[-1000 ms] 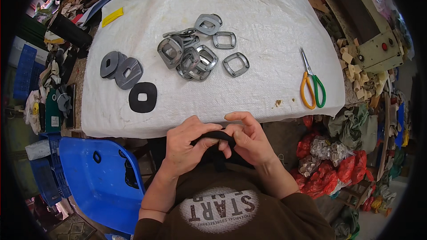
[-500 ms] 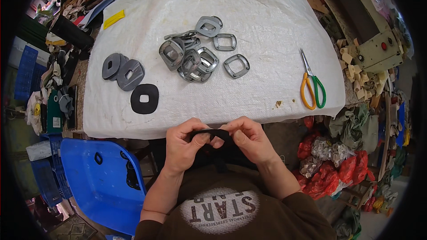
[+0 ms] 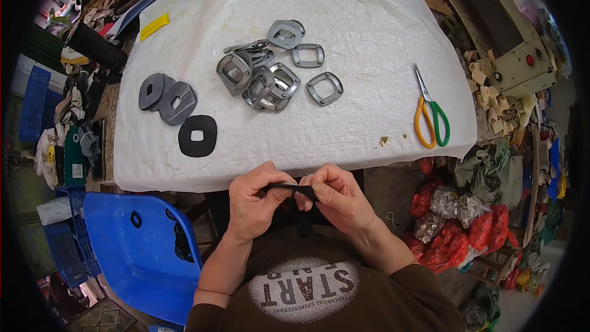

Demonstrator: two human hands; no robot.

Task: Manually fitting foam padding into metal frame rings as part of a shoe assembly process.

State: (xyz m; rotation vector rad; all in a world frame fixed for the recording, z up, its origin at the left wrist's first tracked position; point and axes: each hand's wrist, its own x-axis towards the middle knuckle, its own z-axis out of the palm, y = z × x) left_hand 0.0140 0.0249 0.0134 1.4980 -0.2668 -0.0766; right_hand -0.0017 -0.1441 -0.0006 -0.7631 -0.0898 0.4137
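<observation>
- Left hand [image 3: 253, 200]: thumb and fingers pinched on the near-left end of a black piece [image 3: 298, 189].
- Right hand [image 3: 344, 195]: thumb and fingers closed on the same piece's right end; the two hands close together.
- Black piece: held between both hands, just off the table's near edge, in front of the wearer's chest. Seen nearly edge-on; full outline hidden by fingers.
- White cloth [image 3: 369, 55] over the table; its near edge just beyond the hands.
- On cloth, left: black pad [image 3: 186, 142] with a squarish hole, lying flat; grey pads [image 3: 187, 112] overlapping just beyond it.
- Centre: metal frames [image 3: 248, 63], heaped, with two lying beside the heap.
- Right: scissors [image 3: 424, 96], points away from wearer, one handle yellow-orange, one green.
- Left of wearer, below table: blue tub [image 3: 117, 264], dark pieces [image 3: 182, 245] inside.
</observation>
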